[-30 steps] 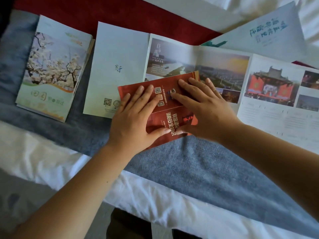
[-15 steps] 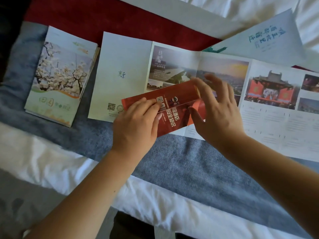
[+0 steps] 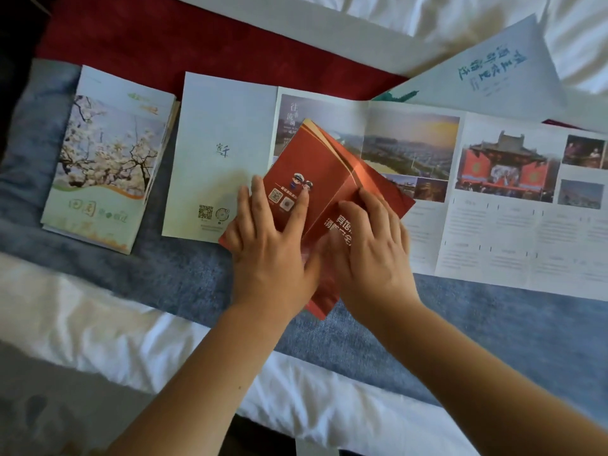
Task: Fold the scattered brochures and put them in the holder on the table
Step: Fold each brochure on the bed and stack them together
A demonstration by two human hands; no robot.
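A red brochure with white characters and a QR code lies tilted on top of a long unfolded photo brochure. My left hand lies flat on its left panel, fingers spread. My right hand presses on its right panel beside a raised crease. A folded blossom-cover brochure sits at the left on the blue-grey blanket. A pale brochure with teal characters lies at the upper right. No holder is in view.
The blanket runs across a bed with white sheets in front and a dark red cloth behind. White bedding fills the top right. The bed's near edge runs along the bottom.
The red brochure has been turned from lying crosswise to standing diagonally, and one panel is now bent up along a crease. Both hands came back down onto it.
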